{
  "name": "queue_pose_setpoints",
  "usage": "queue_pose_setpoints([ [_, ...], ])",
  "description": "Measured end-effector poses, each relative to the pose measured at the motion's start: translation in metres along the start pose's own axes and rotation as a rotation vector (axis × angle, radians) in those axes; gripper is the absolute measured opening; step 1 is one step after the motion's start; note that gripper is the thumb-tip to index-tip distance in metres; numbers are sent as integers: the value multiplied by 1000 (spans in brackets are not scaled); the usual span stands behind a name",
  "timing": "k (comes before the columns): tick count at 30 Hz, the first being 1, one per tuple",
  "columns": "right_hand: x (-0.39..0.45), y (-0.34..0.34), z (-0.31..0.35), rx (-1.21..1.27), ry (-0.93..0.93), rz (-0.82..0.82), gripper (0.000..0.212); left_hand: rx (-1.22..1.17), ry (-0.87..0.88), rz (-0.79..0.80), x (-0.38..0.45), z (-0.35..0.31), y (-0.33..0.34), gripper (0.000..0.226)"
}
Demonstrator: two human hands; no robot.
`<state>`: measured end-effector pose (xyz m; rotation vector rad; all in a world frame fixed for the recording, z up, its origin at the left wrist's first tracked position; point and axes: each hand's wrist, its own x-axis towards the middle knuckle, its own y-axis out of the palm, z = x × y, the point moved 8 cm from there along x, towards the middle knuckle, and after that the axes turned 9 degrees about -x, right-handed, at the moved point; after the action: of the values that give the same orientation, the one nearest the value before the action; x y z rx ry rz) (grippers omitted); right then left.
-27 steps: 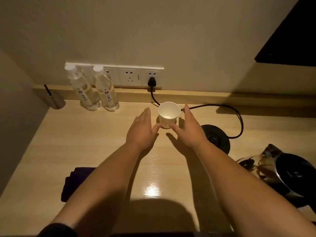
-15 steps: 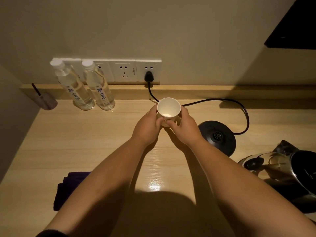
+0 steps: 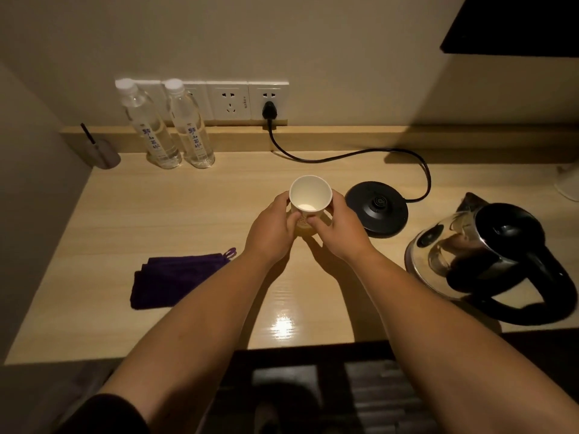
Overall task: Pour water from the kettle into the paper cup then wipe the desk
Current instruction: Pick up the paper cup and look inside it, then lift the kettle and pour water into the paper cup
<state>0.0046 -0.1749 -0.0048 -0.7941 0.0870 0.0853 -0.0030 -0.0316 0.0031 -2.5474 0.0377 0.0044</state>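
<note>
A white paper cup (image 3: 310,194) stands upright near the middle of the wooden desk (image 3: 156,220), empty inside. My left hand (image 3: 271,231) grips its left side and my right hand (image 3: 340,228) grips its right side, thumbs meeting on the front. A steel and black kettle (image 3: 479,252) sits on the desk at the right, off its round black base (image 3: 377,208). A folded dark purple cloth (image 3: 175,275) lies on the desk left of my left forearm.
Two clear water bottles (image 3: 170,126) stand at the back left below a row of wall sockets (image 3: 232,100). A black cord (image 3: 344,156) runs from a plug to the kettle base. A small grey holder (image 3: 103,151) sits in the back left corner.
Both hands closed around the paper cup and drew it toward me, away from the back wall. The view pulled back, showing the desk's front edge and more of the kettle.
</note>
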Motion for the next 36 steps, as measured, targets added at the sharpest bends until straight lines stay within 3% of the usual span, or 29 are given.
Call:
queue_pose_setpoints([
  [20, -94, 3, -49, -4, -31, 139, 70, -19, -157, -52, -112, 4, 49, 48],
  [24, -96, 6, -54, 8, -27, 156, 81, 35, -141, -42, -117, 12, 55, 55],
  [27, -98, 6, -63, -83, 8, 180, 89, 186, -94, 6, -123, 20, 55, 65],
  [32, -101, -7, -65, -229, -35, 168, 87, 654, -57, 119, -128, 46, 57, 72],
  [36, -106, -24, -51, -505, -219, 130, 72, 702, -148, 165, -131, 70, 59, 78],
])
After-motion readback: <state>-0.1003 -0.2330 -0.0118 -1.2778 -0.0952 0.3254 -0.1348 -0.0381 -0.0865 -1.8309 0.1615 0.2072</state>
